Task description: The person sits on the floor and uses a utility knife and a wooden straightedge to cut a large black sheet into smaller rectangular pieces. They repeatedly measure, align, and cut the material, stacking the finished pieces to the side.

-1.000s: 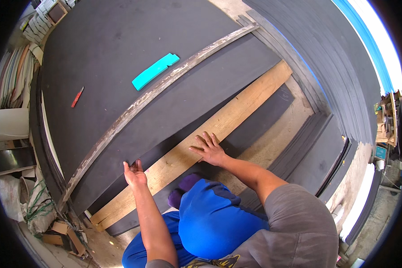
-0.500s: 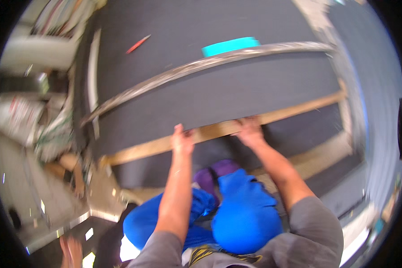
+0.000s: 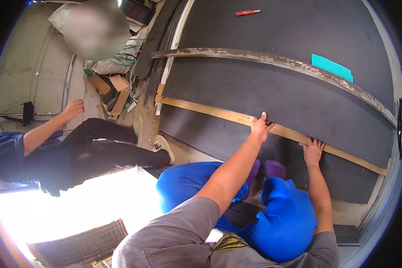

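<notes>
A long light-brown wooden strip (image 3: 210, 108) lies across large dark grey sheets (image 3: 272, 91). My left hand (image 3: 259, 128) is on the strip near its middle, thumb pointing to the far side and fingers bent over the wood; their tips are partly hidden. Farther right, my right hand (image 3: 313, 152) rests on the same strip with its fingers spread, the fingertips by the strip's far edge. Beyond them, a worn, paint-flecked bar (image 3: 254, 56) runs over the sheet. A turquoise rectangular piece (image 3: 331, 68) lies against that bar, and a slim red tool (image 3: 247, 13) lies farther off.
On the left sits another person in dark clothes (image 3: 107, 154), one hand (image 3: 73, 108) raised. An opened cardboard box (image 3: 116, 100) and white sacks (image 3: 114, 62) stand behind them. A white strip (image 3: 167, 71) borders the sheets. A patterned dark panel (image 3: 82, 239) is at lower left.
The view has swung left, so the sheets and strip appear farther right and the other person is now in sight. Both my hands remain on the wooden strip.
</notes>
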`<state>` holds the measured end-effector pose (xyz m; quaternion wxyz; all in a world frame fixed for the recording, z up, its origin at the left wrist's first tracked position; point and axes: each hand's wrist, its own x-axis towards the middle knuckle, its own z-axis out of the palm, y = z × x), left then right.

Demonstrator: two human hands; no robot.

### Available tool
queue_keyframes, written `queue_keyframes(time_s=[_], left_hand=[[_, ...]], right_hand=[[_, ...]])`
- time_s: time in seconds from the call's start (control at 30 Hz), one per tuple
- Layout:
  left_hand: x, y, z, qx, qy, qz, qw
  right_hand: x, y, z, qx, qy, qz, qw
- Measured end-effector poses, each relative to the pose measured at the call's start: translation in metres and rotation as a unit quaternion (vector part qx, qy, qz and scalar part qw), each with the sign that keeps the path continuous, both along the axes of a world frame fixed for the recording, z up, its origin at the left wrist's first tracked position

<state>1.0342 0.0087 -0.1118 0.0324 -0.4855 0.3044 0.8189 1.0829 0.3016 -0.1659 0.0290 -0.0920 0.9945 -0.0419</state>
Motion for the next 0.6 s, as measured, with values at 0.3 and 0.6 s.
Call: queue_keyframes(time_s=[0.3, 0.6], left_hand=[[0.0, -0.003, -0.015, -0.004, -0.002, 0.001, 1.0], [0.006, -0.01, -0.025, 0.003, -0.014, -0.013, 1.0]], right_hand=[[-0.009, -0.001, 0.0, -0.031, 0.012, -0.019, 0.999], [-0.012, -0.005, -0.006, -0.009, -0.023, -0.041, 0.999]])
